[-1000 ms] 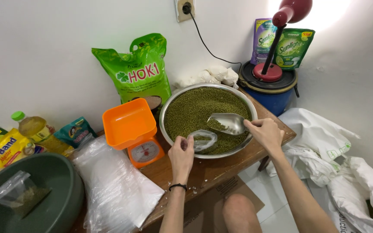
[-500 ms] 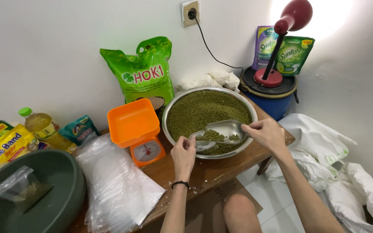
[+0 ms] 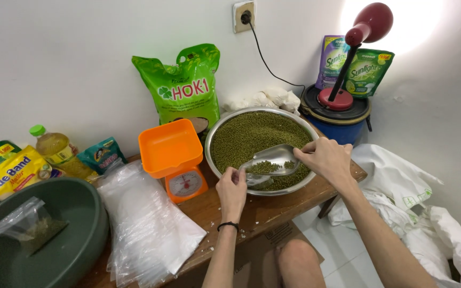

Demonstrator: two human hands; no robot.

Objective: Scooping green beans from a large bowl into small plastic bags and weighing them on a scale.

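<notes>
Scoop [image 3: 271, 159] now tilts over the bag [image 3: 253, 178] — right hand [image 3: 324, 158] and left hand [image 3: 231, 188] each keep their grip clamped.

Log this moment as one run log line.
left hand: holds small clear bag | right hand: tilts metal scoop of green beans at bag | over steel bowl

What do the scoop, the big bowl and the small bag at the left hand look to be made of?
The scoop looks like bare polished metal: silvery, with soft reflections. The big bowl appears to be the same kind of metal, judging by its shiny grey rim. The small bag in the left hand seems thin clear plastic film: see-through and crinkled. The right hand holds the scoop.
</notes>
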